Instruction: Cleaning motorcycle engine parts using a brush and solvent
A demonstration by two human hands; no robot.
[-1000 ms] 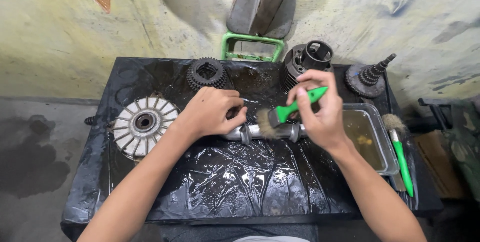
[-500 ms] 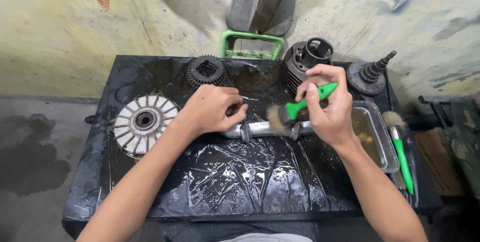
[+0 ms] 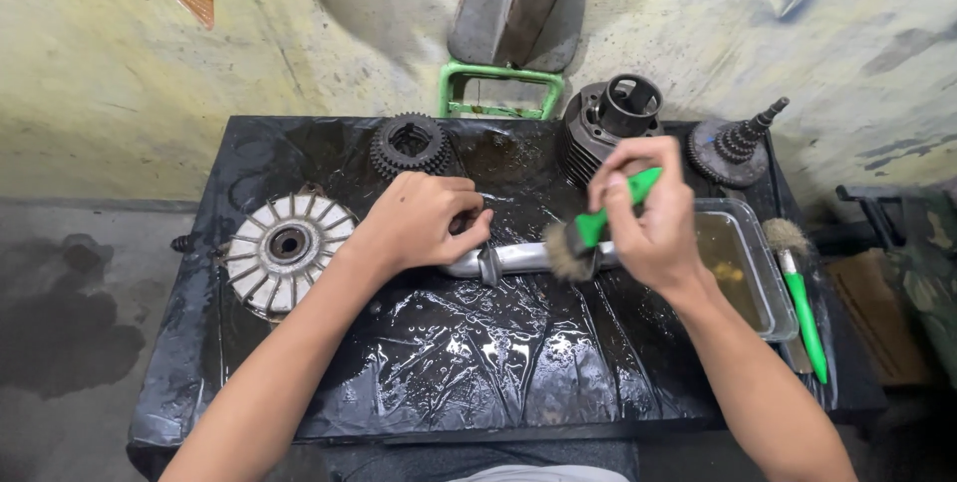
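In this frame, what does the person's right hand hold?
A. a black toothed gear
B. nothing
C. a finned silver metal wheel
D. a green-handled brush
D: the right hand grips a green-handled brush, its bristles against the long silver metal shaft that the left hand steadies.

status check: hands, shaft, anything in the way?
Left hand gripping metal shaft at its left end. Right hand holds green-handled brush, bristles on shaft. Tray close beside right hand; nothing blocking.
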